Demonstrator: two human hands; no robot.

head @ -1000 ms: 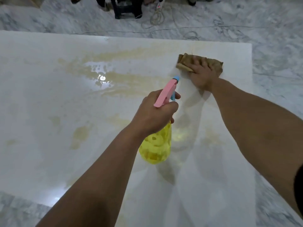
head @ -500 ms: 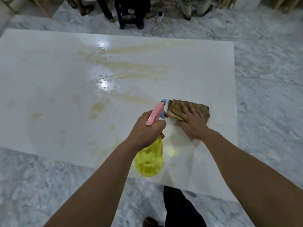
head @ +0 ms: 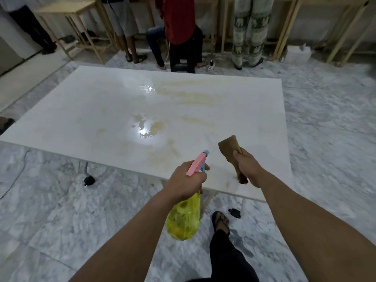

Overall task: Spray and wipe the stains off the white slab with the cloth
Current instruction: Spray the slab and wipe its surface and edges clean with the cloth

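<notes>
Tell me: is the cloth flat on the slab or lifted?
Lifted. The right hand grips the brown cloth bunched above the slab, one end sticking up.

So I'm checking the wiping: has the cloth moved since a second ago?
Yes. The cloth came back from the slab's far right corner and is lifted at its near edge.
</notes>
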